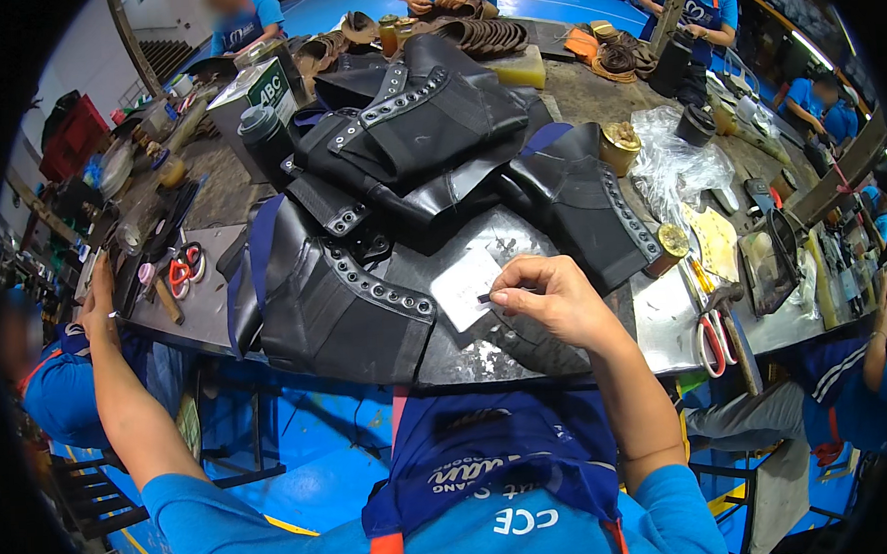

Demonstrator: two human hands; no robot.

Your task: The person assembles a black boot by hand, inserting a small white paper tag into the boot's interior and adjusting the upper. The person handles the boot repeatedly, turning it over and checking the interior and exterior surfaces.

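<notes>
My right hand [548, 294] rests on the worktable [487, 359] in front of me, its fingers pinched on a small dark piece at the edge of a white label sheet [464, 286]. Black leather boot uppers [336, 301] with rows of metal eyelets lie just left of it, and more uppers [427, 114] are heaped behind. My left hand [98, 297] is stretched far out to the left, at the table's left edge beside a clutter of tools; whether it holds anything is unclear.
Red-handled scissors [181, 274] lie near my left hand and another pair of scissors [712, 340] to my right. Tins of glue [616, 146], a clear plastic bag [671, 163], a dark bottle [264, 136] and a box [257, 92] stand around. Other people in blue shirts [694, 4] work across the table.
</notes>
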